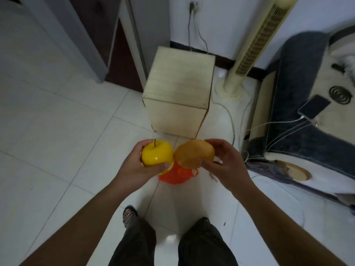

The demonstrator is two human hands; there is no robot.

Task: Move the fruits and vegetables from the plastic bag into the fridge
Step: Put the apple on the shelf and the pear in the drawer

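While glossy white tiles cover the floor [57, 131], one square-topped box [178, 87] of pale wood stands on it. A single crumpled red plastic bag [175, 176] lies on the tiles nearer the person, partly hidden below two round fruits that touch side by side: a shiny yellow apple [156, 152] with a dark stem, clasped by the left grip [138, 167] — and a duller orange-brown fruit [194, 153], clasped by the right grip [224, 162].
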